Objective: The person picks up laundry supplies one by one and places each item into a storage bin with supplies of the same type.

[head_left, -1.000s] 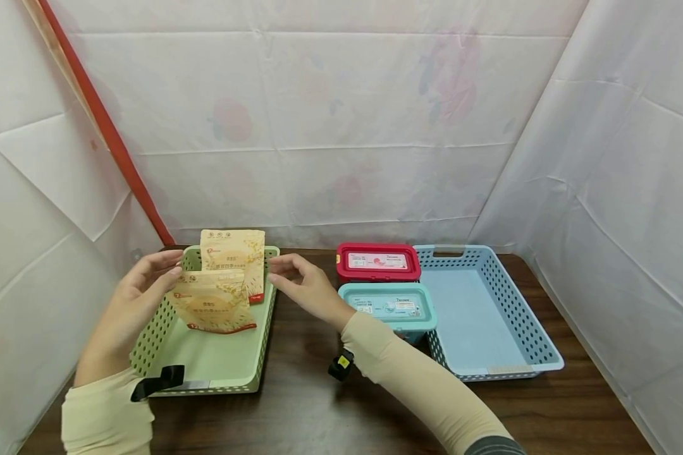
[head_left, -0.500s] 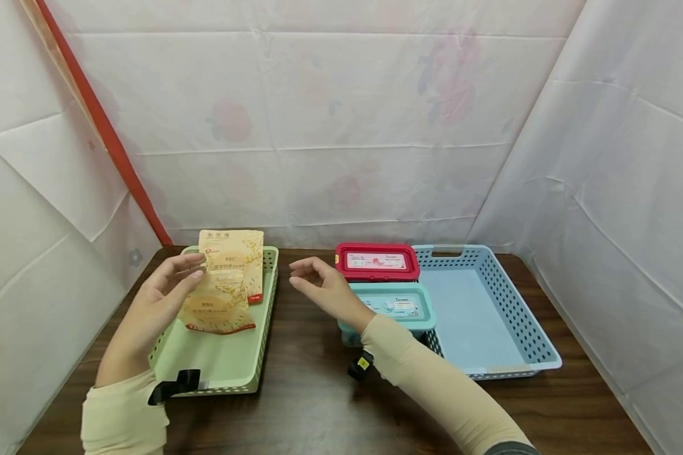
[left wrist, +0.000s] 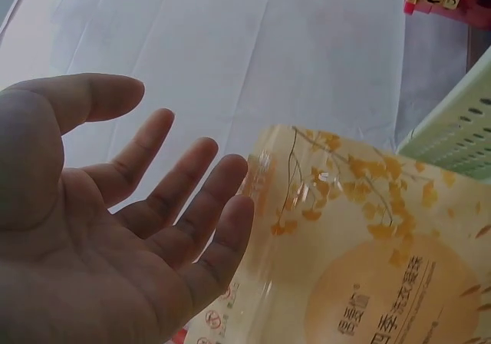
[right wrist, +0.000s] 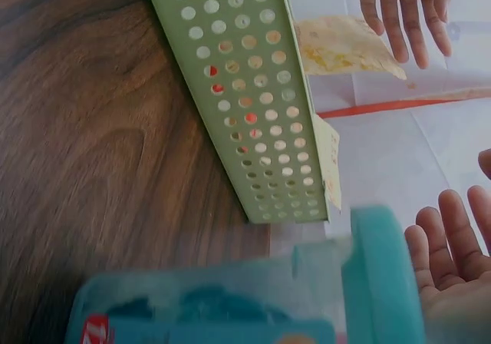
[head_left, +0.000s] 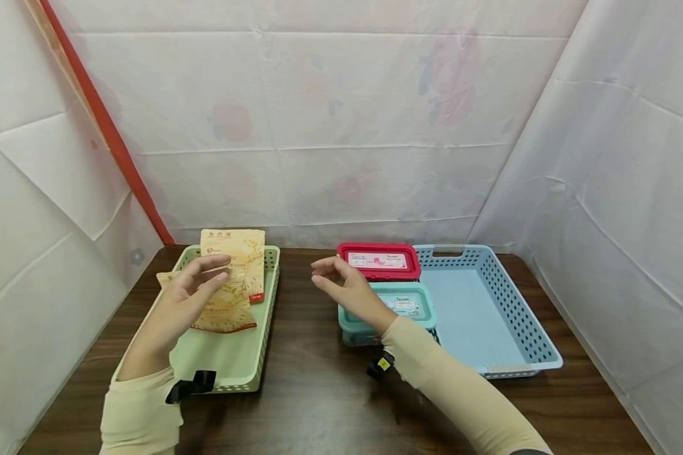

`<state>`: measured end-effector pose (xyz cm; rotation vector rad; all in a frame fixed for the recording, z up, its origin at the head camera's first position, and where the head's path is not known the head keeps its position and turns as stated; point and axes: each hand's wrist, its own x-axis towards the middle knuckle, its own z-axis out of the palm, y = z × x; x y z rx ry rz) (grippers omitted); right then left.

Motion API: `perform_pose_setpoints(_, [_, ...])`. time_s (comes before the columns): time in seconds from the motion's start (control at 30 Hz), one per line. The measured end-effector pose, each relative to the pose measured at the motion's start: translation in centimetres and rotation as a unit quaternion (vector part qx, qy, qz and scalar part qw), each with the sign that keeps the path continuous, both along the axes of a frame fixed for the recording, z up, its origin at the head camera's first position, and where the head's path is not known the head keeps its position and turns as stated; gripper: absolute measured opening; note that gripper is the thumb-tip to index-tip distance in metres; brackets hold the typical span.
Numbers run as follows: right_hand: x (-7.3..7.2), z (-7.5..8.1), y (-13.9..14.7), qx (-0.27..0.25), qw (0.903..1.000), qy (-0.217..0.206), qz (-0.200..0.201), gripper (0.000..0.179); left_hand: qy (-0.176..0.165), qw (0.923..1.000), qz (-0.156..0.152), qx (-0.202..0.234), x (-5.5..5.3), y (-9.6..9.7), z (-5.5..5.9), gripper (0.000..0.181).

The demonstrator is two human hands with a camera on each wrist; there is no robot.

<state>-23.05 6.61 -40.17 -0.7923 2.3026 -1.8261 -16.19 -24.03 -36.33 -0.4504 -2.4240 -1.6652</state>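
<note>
My left hand hangs over the green basket, fingers loosely bent and nothing in them. In the head view it overlaps the front yellow laundry-pod pouch. A second yellow pouch leans upright behind it at the basket's back. The left wrist view has the fingertips beside a pouch with orange leaves printed on it. My right hand, relaxed and holding nothing, is in front of the teal-lidded box. That box fills the bottom of the right wrist view, beside the hand.
Behind the teal box stands a red-lidded box. A blue basket is to the right of both boxes. Dark wooden tabletop lies between the green basket and the boxes. White sheets enclose the back and sides.
Both hands have moved right: the left from the green basket's left side to in front of the front pouch, the right from that basket's right rim to the boxes. Pouches and boxes stay put.
</note>
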Motion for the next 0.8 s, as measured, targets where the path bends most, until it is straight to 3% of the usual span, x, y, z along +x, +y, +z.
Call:
perform_pose_setpoints(0.57, [0.5, 0.0, 4.0, 0.035, 0.9990, -0.009, -0.027, 0.032, -0.026, 0.9986, -0.045, 0.004, -0.1, 2.7, -0.2, 0.038])
perform_pose_setpoints(0.8, [0.9, -0.1, 5.0, 0.044, 0.9987, -0.010, -0.024, 0.042, -0.047, 0.9971, -0.059, 0.005, -0.5, 3.8, -0.6, 0.039])
